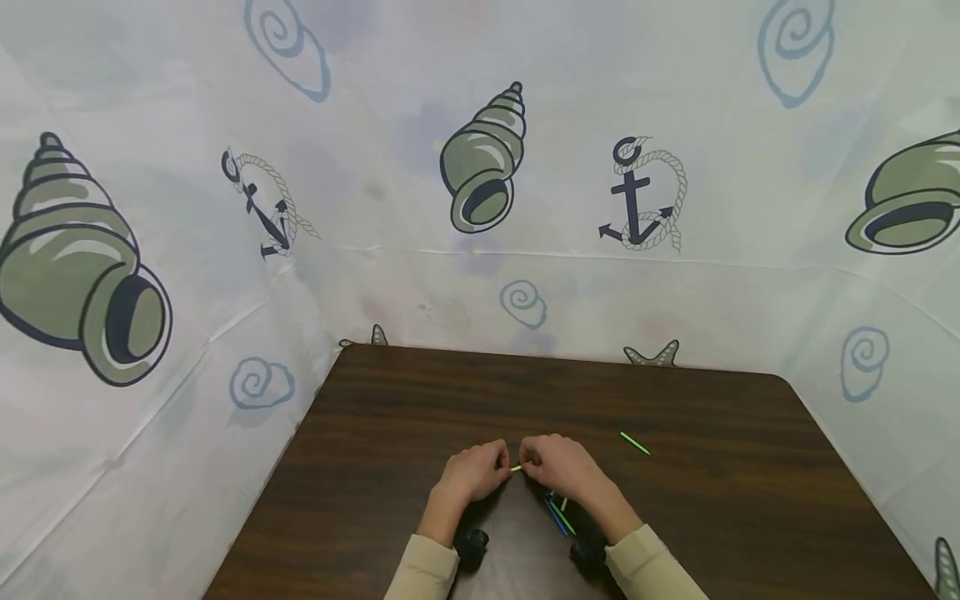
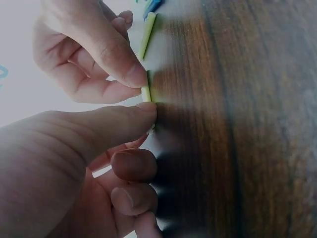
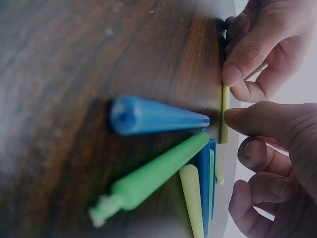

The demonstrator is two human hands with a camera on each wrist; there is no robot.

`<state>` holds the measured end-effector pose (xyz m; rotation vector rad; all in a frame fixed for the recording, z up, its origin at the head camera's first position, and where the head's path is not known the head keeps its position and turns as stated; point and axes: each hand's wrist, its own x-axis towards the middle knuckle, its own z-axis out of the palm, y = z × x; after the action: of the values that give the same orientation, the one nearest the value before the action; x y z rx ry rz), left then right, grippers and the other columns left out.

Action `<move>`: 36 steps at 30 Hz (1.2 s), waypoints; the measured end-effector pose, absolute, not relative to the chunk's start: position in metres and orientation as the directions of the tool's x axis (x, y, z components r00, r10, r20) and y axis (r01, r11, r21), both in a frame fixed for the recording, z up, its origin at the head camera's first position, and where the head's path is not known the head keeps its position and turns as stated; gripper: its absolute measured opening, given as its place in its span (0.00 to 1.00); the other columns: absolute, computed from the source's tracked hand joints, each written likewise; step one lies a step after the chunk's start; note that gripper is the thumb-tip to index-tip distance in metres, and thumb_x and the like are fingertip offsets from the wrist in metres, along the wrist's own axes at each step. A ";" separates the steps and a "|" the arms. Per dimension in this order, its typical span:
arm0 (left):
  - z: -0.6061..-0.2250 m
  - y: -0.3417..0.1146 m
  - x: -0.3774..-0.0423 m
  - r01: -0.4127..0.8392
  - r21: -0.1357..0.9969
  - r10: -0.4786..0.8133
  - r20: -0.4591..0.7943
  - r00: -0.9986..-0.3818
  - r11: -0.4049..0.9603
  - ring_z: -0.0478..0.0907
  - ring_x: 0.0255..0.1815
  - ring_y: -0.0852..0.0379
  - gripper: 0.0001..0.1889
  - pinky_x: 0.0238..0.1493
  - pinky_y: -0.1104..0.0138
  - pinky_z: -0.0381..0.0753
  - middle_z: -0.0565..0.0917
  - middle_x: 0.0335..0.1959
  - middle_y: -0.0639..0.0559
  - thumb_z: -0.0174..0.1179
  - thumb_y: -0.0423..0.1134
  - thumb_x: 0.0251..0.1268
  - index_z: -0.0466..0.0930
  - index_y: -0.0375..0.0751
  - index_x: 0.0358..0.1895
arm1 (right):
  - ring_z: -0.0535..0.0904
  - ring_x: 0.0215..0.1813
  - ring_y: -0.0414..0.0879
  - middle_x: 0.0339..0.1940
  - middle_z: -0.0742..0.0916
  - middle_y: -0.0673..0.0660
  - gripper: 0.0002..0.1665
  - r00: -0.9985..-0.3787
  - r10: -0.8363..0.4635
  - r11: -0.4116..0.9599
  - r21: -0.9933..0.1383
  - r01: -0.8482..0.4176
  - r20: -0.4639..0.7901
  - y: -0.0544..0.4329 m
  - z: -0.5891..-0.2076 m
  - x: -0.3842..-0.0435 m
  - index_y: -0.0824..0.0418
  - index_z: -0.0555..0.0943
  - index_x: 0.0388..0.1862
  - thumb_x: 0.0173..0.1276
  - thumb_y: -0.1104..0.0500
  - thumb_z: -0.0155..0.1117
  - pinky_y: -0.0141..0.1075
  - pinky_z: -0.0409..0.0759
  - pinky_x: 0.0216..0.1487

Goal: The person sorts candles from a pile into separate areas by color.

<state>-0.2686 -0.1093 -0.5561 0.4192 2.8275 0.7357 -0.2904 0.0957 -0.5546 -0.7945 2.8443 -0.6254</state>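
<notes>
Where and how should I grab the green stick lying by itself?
Probably pinch the green stick at its middle, from above, across its length: it's slim and straight, lying flat on the table with bare wood around it.

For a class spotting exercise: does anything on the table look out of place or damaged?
One green stick lies alone, apart from the cluster near the right hand. Another green stick has a pale, ragged-looking end; whether that's damage, I can't tell.

Thin yellow stick (image 1: 516, 468) – straight, lying crosswise, one end poking past the right hand's (image 1: 561, 467) thumb – pinched by both it and the left hand (image 1: 474, 472). Sits beyond and left of the blue-and-green stick pile (image 1: 562, 517).
</notes>
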 end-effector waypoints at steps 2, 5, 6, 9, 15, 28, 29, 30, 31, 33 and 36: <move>-0.557 -0.109 -0.268 0.224 0.499 0.318 -0.110 -0.942 0.837 0.72 0.25 0.58 0.09 0.31 0.61 0.71 0.77 0.28 0.59 0.65 0.45 0.79 0.76 0.55 0.38 | 0.72 0.22 0.37 0.27 0.82 0.42 0.03 -0.854 -0.520 0.778 -0.421 -0.467 -0.011 0.095 -0.555 -0.290 0.49 0.86 0.40 0.78 0.56 0.70 0.34 0.72 0.26; -0.558 -0.109 -0.268 0.225 0.499 0.318 -0.108 -0.942 0.837 0.72 0.25 0.58 0.09 0.31 0.60 0.71 0.77 0.28 0.59 0.65 0.44 0.79 0.76 0.55 0.37 | 0.72 0.22 0.37 0.26 0.81 0.42 0.04 -0.851 -0.525 0.776 -0.417 -0.473 -0.012 0.094 -0.555 -0.289 0.50 0.86 0.39 0.77 0.57 0.70 0.34 0.71 0.26; -0.559 -0.109 -0.269 0.226 0.499 0.317 -0.105 -0.942 0.837 0.72 0.25 0.58 0.09 0.32 0.60 0.71 0.77 0.28 0.59 0.65 0.44 0.79 0.76 0.55 0.37 | 0.72 0.22 0.38 0.26 0.81 0.42 0.04 -0.849 -0.528 0.775 -0.415 -0.477 -0.012 0.094 -0.555 -0.289 0.50 0.85 0.39 0.77 0.57 0.69 0.34 0.71 0.26; -0.559 -0.110 -0.269 0.225 0.500 0.317 -0.107 -0.942 0.836 0.72 0.25 0.57 0.08 0.32 0.60 0.71 0.77 0.28 0.59 0.65 0.43 0.78 0.76 0.55 0.37 | 0.71 0.22 0.37 0.25 0.80 0.42 0.05 -0.845 -0.535 0.777 -0.400 -0.486 -0.012 0.092 -0.556 -0.290 0.49 0.84 0.38 0.77 0.58 0.69 0.34 0.71 0.26; -0.557 -0.111 -0.269 0.221 0.500 0.318 -0.116 -0.941 0.837 0.72 0.25 0.57 0.07 0.32 0.60 0.71 0.77 0.28 0.59 0.65 0.42 0.76 0.76 0.54 0.38 | 0.71 0.21 0.37 0.23 0.79 0.41 0.07 -0.839 -0.544 0.779 -0.383 -0.496 -0.022 0.092 -0.560 -0.291 0.48 0.82 0.36 0.76 0.57 0.69 0.33 0.70 0.25; -0.559 -0.112 -0.271 0.208 0.513 0.315 -0.128 -0.940 0.832 0.72 0.26 0.57 0.05 0.33 0.60 0.71 0.78 0.29 0.59 0.65 0.39 0.72 0.78 0.53 0.39 | 0.70 0.20 0.36 0.21 0.77 0.41 0.06 -0.819 -0.574 0.760 -0.391 -0.519 -0.028 0.097 -0.559 -0.289 0.49 0.82 0.38 0.77 0.58 0.67 0.32 0.70 0.25; -0.559 -0.112 -0.271 0.208 0.515 0.315 -0.129 -0.940 0.831 0.72 0.26 0.57 0.05 0.33 0.60 0.71 0.78 0.29 0.59 0.65 0.39 0.72 0.78 0.54 0.39 | 0.70 0.20 0.36 0.21 0.77 0.41 0.06 -0.818 -0.575 0.758 -0.393 -0.520 -0.027 0.098 -0.558 -0.288 0.48 0.81 0.38 0.77 0.57 0.67 0.32 0.69 0.25; -0.559 -0.112 -0.271 0.209 0.517 0.316 -0.128 -0.940 0.830 0.72 0.26 0.58 0.05 0.33 0.60 0.71 0.78 0.29 0.59 0.65 0.39 0.72 0.78 0.53 0.39 | 0.70 0.20 0.36 0.21 0.77 0.41 0.06 -0.818 -0.575 0.757 -0.397 -0.520 -0.025 0.099 -0.558 -0.288 0.48 0.81 0.38 0.78 0.57 0.67 0.32 0.69 0.25; -0.559 -0.112 -0.272 0.209 0.518 0.316 -0.127 -0.940 0.829 0.72 0.26 0.58 0.05 0.33 0.60 0.71 0.78 0.29 0.59 0.65 0.39 0.72 0.78 0.53 0.40 | 0.70 0.20 0.36 0.21 0.77 0.41 0.06 -0.818 -0.574 0.754 -0.401 -0.520 -0.021 0.101 -0.558 -0.288 0.48 0.81 0.38 0.78 0.57 0.67 0.33 0.69 0.25; -0.559 -0.113 -0.272 0.211 0.522 0.318 -0.123 -0.940 0.826 0.73 0.27 0.58 0.04 0.34 0.59 0.72 0.78 0.29 0.59 0.65 0.40 0.72 0.79 0.52 0.40 | 0.70 0.20 0.36 0.21 0.77 0.41 0.06 -0.819 -0.574 0.750 -0.407 -0.522 -0.007 0.104 -0.557 -0.289 0.47 0.81 0.38 0.78 0.57 0.67 0.33 0.69 0.25; -0.557 -0.114 -0.272 0.214 0.537 0.324 -0.118 -0.939 0.816 0.74 0.28 0.57 0.03 0.35 0.58 0.73 0.79 0.30 0.59 0.65 0.40 0.72 0.79 0.52 0.40 | 0.69 0.20 0.35 0.21 0.77 0.41 0.05 -0.825 -0.565 0.743 -0.433 -0.510 0.002 0.111 -0.556 -0.290 0.47 0.82 0.40 0.78 0.56 0.67 0.32 0.68 0.25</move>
<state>-0.2718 -0.1141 -0.5573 0.4188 2.7966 0.7912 -0.2896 0.1112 -0.5561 -0.8708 2.8117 -0.6407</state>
